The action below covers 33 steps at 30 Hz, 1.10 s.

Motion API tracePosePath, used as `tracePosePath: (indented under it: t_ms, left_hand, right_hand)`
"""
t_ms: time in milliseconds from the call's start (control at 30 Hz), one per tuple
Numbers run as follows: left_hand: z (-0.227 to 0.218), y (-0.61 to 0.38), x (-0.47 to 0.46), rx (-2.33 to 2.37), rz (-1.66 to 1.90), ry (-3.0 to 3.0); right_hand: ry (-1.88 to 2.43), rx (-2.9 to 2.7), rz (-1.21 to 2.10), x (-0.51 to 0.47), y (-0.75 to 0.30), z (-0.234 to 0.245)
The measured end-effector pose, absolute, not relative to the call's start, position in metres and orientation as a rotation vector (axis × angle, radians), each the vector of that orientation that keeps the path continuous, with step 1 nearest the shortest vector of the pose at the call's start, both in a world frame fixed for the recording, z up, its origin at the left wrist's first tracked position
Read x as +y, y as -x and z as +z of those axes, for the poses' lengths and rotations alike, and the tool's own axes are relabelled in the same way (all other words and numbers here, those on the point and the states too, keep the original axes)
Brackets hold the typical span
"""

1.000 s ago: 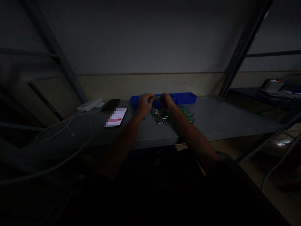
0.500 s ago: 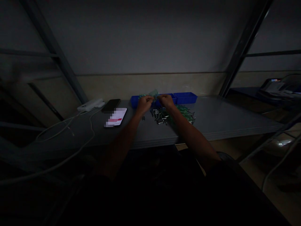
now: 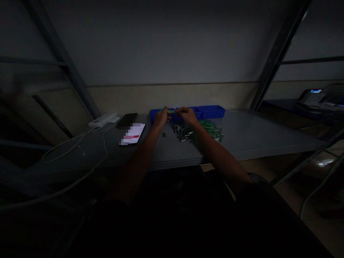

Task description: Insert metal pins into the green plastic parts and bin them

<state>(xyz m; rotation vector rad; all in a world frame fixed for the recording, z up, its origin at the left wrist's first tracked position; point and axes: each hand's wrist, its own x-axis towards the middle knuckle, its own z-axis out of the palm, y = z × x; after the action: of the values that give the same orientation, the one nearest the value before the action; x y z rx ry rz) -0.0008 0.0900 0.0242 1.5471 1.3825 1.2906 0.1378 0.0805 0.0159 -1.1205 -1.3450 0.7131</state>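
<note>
My left hand (image 3: 161,119) is closed on a thin greenish see-through piece (image 3: 171,111), perhaps a small plastic bag, over the blue bins. Close beside it, my right hand (image 3: 188,116) has its fingertips pinched together near the piece's right end. Whether those fingertips hold anything is too dark and small to tell. Below my right hand lies a pile of small metal parts and green clear plastic (image 3: 211,129), partly hidden by my right forearm. One small dark metal part (image 3: 163,135) lies apart, to the left of the pile.
Three blue bins stand in a row by the wall: a left bin (image 3: 153,116), a middle bin (image 3: 197,113) and a right bin (image 3: 212,112). On the left of the grey table (image 3: 249,132) are a lit phone (image 3: 135,133), a dark phone (image 3: 129,119) and a white power strip (image 3: 104,120) with cables.
The greenish piece, held up between both hands before, is now lower and flatter in my left hand. My right hand has shifted slightly left, and its fingers have changed position.
</note>
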Motion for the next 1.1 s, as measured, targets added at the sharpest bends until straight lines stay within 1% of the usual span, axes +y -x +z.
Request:
tracePosePath:
  t_ms: [267, 367, 533, 700, 833, 967, 1100]
  left_hand:
    - [0.0199, 0.001, 0.095, 1.333, 1.425, -1.872]
    - [0.0198, -0.0001, 0.0937, 1.247, 1.466, -1.989]
    - [0.0193, -0.0027, 0.09, 1.054, 1.494, -2.193]
    - [0.0166, -0.0023, 0.0923, 1.068, 1.476, -2.342]
    - [0.0148, -0.0032, 0.0934, 1.112, 1.412, -2.384]
    - [0.0151, -0.0051, 0.0918, 1.147, 1.37, -2.384]
    - [0.0163, -0.0046, 0.0906, 1.277, 1.301, -2.292]
  right_hand:
    - [1.213, -1.324, 0.724, 0.0812, -0.1392, 0.0136]
    - [1.234, -1.334, 0.711, 0.0793, -0.1392, 0.0129]
    - [1.228, -1.256, 0.792, 0.0775, -0.14, 0.0195]
    - [1.248, -1.188, 0.842, 0.0779, -0.1405, 0.0222]
    - [1.252, -1.203, 0.785, 0.0774, -0.1391, 0.0184]
    - [1.294, -1.231, 0.672, 0.0798, -0.1405, 0.0161]
    - [1.328, -1.289, 0.541, 0.0827, -0.1433, 0.0157]
